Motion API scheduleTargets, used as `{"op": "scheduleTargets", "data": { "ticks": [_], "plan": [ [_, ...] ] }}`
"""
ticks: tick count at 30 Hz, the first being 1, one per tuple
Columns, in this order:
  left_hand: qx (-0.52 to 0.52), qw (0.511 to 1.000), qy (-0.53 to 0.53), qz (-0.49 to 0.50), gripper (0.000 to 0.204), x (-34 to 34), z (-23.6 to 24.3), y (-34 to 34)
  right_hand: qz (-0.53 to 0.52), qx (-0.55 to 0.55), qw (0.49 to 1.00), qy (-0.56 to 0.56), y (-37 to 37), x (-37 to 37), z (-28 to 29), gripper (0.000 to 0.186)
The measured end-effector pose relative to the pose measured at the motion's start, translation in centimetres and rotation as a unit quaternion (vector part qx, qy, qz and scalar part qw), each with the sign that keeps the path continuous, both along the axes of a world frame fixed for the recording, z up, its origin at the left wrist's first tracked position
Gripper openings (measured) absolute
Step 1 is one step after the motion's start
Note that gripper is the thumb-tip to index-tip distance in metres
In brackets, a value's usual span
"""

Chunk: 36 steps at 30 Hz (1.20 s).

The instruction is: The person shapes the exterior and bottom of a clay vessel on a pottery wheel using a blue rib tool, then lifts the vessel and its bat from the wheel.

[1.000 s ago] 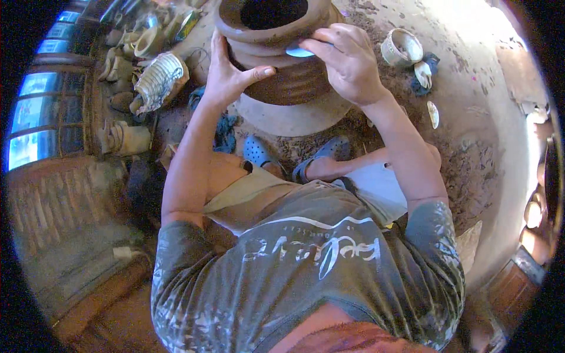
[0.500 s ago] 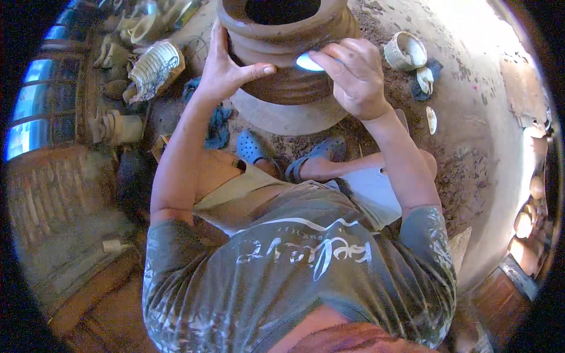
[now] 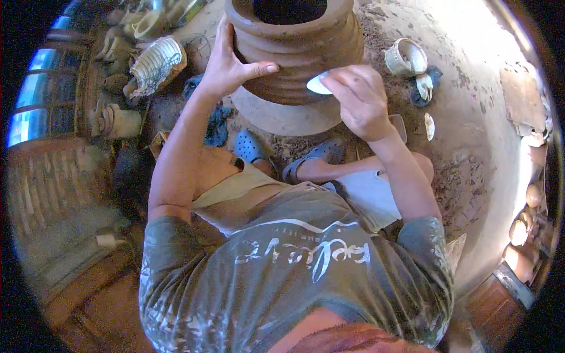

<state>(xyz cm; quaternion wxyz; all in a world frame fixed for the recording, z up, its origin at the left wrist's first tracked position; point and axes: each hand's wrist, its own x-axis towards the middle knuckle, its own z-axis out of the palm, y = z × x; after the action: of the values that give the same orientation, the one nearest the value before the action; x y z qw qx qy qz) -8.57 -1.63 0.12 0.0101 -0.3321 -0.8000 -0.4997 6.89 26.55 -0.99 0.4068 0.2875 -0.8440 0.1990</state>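
Note:
A large brown clay pot (image 3: 288, 50) with a thick rounded rim and ridged walls stands upright in front of me, on a pale round base (image 3: 282, 120). Against the pot's left side lies my left hand (image 3: 231, 69), its thumb stretched across the wall and its fingers reaching up toward the rim. My right hand (image 3: 362, 101) pinches a white, oval, flat scraper (image 3: 318, 85) at the lower right of the pot. The scraper's pointed end is directed left at the wall; whether it touches the clay I cannot tell.
To the right are a clay-smeared bucket (image 3: 406, 57), a dark cloth (image 3: 432, 79) and a pale oval piece (image 3: 429, 126). A ribbed whitish container (image 3: 158, 66) lies on the left near a dark blue cloth (image 3: 218, 126). My feet in blue clogs (image 3: 250, 145) rest close to the base.
My right hand and the scraper have moved down and slightly right along the pot's wall. My left hand keeps its place against the pot. The view has shifted a little.

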Motion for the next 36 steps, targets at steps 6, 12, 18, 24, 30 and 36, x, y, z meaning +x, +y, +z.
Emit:
{"op": "scheduleTargets", "data": {
  "ticks": [6,12,18,24,30,36],
  "plan": [
    [0.024,0.999,-0.042,0.024,0.132,-0.1,-1.6,-0.7,-0.019,-0.002,0.999,0.050,-0.7,-0.8,0.4,0.036],
    [-0.043,0.996,0.016,0.070,0.133,0.4,-1.1,-0.6,-0.019,-0.033,0.998,0.043,-0.8,-1.2,-1.2,0.035],
    [0.013,1.000,0.000,0.019,0.133,0.9,0.0,0.1,0.001,-0.012,0.999,-0.032,-0.2,0.3,-0.4,0.037],
    [0.017,1.000,-0.015,0.017,0.134,1.4,0.8,0.8,-0.025,-0.021,0.999,0.020,-0.7,-0.9,-0.3,0.036],
    [0.020,0.999,-0.020,0.018,0.132,1.6,0.9,0.9,-0.022,-0.009,0.999,-0.040,0.0,1.2,-1.8,0.034],
    [0.033,0.999,-0.013,0.007,0.130,1.9,1.3,1.2,-0.113,-0.230,0.956,-0.142,0.9,5.4,-3.2,0.037]
  ]
}}
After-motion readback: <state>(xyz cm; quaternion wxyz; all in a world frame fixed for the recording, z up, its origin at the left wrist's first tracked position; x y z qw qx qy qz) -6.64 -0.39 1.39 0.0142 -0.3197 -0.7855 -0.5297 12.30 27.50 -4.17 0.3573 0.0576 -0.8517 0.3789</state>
